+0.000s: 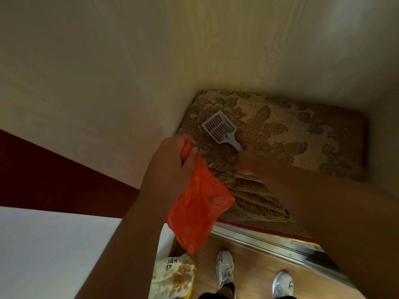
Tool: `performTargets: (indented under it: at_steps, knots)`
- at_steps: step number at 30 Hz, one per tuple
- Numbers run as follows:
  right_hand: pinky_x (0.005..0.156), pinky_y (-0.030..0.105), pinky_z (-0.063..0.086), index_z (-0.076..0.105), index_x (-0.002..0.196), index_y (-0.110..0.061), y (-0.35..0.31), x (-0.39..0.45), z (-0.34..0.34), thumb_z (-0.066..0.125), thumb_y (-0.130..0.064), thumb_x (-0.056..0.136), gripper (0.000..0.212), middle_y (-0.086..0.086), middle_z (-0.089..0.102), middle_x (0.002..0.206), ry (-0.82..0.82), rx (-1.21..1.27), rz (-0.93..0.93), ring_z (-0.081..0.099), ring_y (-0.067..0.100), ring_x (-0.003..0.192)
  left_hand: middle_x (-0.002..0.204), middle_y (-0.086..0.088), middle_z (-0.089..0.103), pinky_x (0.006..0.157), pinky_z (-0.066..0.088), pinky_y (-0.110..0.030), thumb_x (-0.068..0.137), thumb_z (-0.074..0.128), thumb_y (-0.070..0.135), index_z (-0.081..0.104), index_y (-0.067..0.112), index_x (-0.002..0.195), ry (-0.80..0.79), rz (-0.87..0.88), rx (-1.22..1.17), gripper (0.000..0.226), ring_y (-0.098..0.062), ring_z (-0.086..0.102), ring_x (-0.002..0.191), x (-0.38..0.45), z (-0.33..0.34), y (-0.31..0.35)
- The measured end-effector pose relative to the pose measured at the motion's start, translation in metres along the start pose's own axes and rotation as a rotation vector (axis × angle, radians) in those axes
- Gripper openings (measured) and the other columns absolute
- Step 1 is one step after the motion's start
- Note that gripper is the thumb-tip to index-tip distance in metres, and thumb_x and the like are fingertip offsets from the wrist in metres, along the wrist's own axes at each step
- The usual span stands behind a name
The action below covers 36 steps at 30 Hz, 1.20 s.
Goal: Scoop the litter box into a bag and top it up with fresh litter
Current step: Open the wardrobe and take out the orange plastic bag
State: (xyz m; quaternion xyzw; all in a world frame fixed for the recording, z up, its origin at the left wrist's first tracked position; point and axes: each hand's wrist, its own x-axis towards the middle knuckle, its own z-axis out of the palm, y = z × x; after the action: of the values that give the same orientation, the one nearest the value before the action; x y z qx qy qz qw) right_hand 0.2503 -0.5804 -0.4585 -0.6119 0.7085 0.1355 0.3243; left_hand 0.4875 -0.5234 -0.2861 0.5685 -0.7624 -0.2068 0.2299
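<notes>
Left hand grips the bunched neck of the orange bag; the bag hangs limp and flat below the fist, so we judge it holds nothing yet. Holding it by the neck keeps it ready to shake open one-handed.

Right hand is at the handle end of the scoop, which lies flat on a patterned cushion in the far corner against the wall. The hand is blurred and in shadow; we cannot tell whether the fingers have closed on the handle or only reach it. The scoop's slotted head points away from us, handle toward us, which suits a straight pick-up.

Near, on the floor by our left shoe, stands a pale printed sack, probably the fresh litter, parked within reach for the top-up. Right shoe sits just beside it to the right.

No litter box shows in view. Our judgement: the task is at its start, tools being gathered. Next the scoop needs a firm grasp and the bag needs its mouth opened, awkward with both hands occupied.
</notes>
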Motion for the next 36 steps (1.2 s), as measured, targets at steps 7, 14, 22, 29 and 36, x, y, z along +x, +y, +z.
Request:
performTargets:
  at_steps: [7,14,22,29,36]
  knots:
    - [0.082,0.034,0.052,0.067,0.124,-0.008,0.009,-0.062,0.001,0.057,-0.015,0.099,0.028,0.008,0.067,0.112,0.157,0.178,-0.015,0.065,0.026,0.102,0.107,0.011,0.059,0.08,0.032,0.001,0.101,0.058,0.032,0.061,0.031,0.111,-0.036,0.025,-0.021,0.01,0.006,0.05,0.095,-0.007,-0.003,0.012]
    - [0.071,0.027,0.048,0.053,0.131,-0.01,0.025,-0.135,-0.013,0.069,-0.013,0.092,0.042,0.005,0.061,0.106,0.169,0.391,-0.049,0.058,0.019,0.091,0.108,0.009,0.06,0.078,0.036,-0.009,0.101,0.059,0.031,0.061,0.031,0.111,-0.047,0.121,-0.033,0.011,-0.002,0.052,0.096,0.001,-0.02,0.034]
    - [0.064,0.031,0.05,0.061,0.116,-0.021,0.043,-0.229,-0.054,0.041,-0.048,0.104,0.035,-0.005,0.065,0.087,0.505,0.624,0.016,0.062,0.011,0.075,0.109,0.01,0.061,0.085,0.038,-0.019,0.1,0.061,0.029,0.063,0.03,0.11,-0.004,0.254,-0.087,0.011,-0.004,0.054,0.101,0.014,-0.038,0.081]
    - [0.062,0.031,0.033,0.051,0.097,-0.027,0.052,-0.334,-0.084,0.045,-0.039,0.105,0.016,-0.01,0.054,0.079,0.783,0.577,0.075,0.052,0.014,0.072,0.107,0.011,0.064,0.095,0.05,-0.038,0.096,0.058,0.038,0.062,0.033,0.107,-0.003,0.462,-0.076,0.013,-0.015,0.061,0.104,0.012,-0.036,0.143]
    - [0.066,0.032,0.044,0.061,0.088,-0.025,0.084,-0.434,-0.094,0.049,-0.048,0.1,0.029,-0.006,0.065,0.078,0.937,0.535,0.182,0.064,0.018,0.078,0.107,0.012,0.057,0.081,0.038,-0.023,0.1,0.058,0.036,0.058,0.037,0.109,-0.054,0.571,-0.142,0.009,-0.003,0.052,0.095,-0.016,-0.037,0.22]
